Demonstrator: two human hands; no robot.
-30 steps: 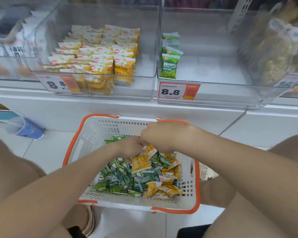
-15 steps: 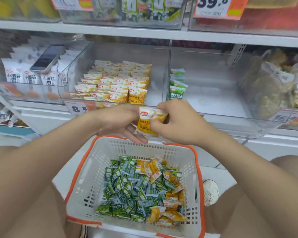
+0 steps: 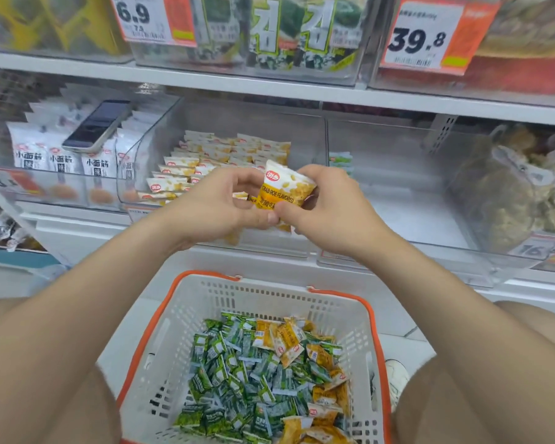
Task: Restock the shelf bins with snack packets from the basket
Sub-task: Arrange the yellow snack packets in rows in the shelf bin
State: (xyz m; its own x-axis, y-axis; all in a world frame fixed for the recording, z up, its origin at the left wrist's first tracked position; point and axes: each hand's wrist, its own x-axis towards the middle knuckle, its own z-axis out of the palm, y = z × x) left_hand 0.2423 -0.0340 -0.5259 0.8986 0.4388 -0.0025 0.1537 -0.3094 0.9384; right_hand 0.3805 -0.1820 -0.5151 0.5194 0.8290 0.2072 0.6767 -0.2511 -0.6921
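Snack packet (image 3: pixel 284 190), a small glossy pillow pouch in yellow and white, reads "CRAB ROE FLAVORED" in dark capitals under a round red logo; it is held up in front of the shelf, before the clear plastic bin (image 3: pixel 302 129) of matching yellow packets (image 3: pixel 225 152); its long axis stands near upright, logo end up and leaning slightly right, printed face toward the camera; left grip (image 3: pixel 215 209) pinches its lower left edge with thumb and curled fingers; right grip (image 3: pixel 330 213) clasps its right side, so both are grasping the one packet; the basket (image 3: pixel 343 296) below is white perforated plastic with an orange rim, heaped with green packets (image 3: pixel 237 373) and fewer yellow ones (image 3: pixel 285 341); the neighbouring bin holds a short row of green-and-white packets (image 3: pixel 340 158); white packets (image 3: pixel 61 161) printed "小面筋" carry a dark phone (image 3: pixel 98 125); price tags above read "6.9" (image 3: pixel 141 17) and "39.8" (image 3: pixel 420 36).
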